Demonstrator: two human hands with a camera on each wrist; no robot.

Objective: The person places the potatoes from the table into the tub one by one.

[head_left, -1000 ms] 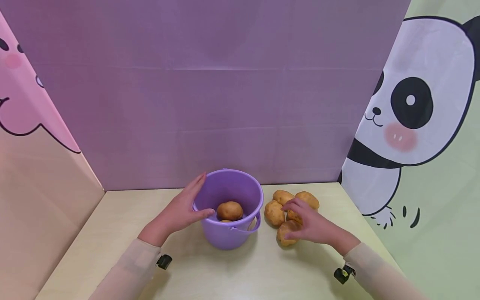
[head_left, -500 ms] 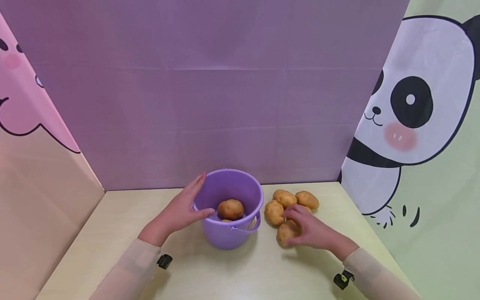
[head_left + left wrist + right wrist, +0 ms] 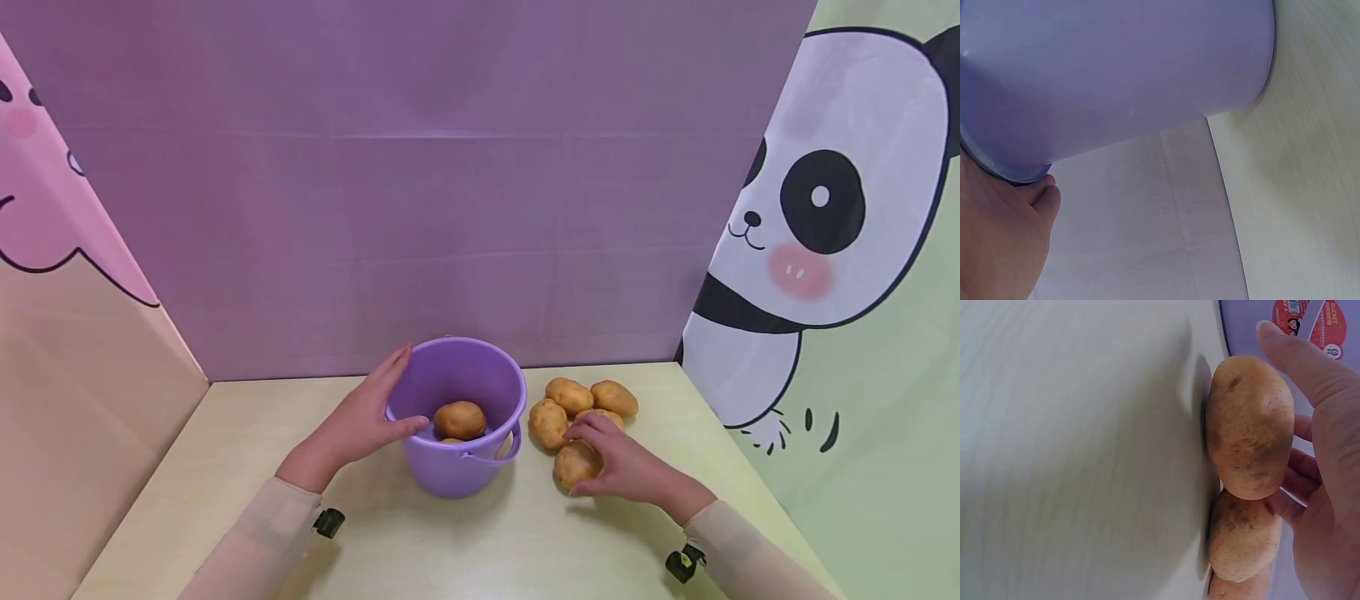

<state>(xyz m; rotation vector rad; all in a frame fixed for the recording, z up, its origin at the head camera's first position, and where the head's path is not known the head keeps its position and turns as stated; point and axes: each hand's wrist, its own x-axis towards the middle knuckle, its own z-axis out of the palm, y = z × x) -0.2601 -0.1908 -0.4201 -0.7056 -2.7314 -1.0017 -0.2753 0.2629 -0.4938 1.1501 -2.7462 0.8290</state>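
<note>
My left hand (image 3: 360,419) holds the rim of a purple bucket (image 3: 459,472), thumb lying over the near rim and the other fingers along its left side. Inside the bucket lies a brown potato (image 3: 459,420), with a sliver of another below it. To the right of the bucket, my right hand (image 3: 628,463) curves loosely around the nearest potato (image 3: 577,464), which rests on the table. In the right wrist view the thumb reaches past this potato (image 3: 1250,428) with a gap, and the other fingers are partly hidden behind it.
Several more potatoes cluster just behind the right hand, among them a left one (image 3: 548,423) and a back-right one (image 3: 615,398). The bucket's handle (image 3: 512,450) hangs at its right side. A purple backdrop (image 3: 450,208) rises at the table's far edge.
The right hand has drawn slightly down and nearer, uncovering the potatoes behind, and now sits around the nearest potato. The left hand and bucket stay in place.
</note>
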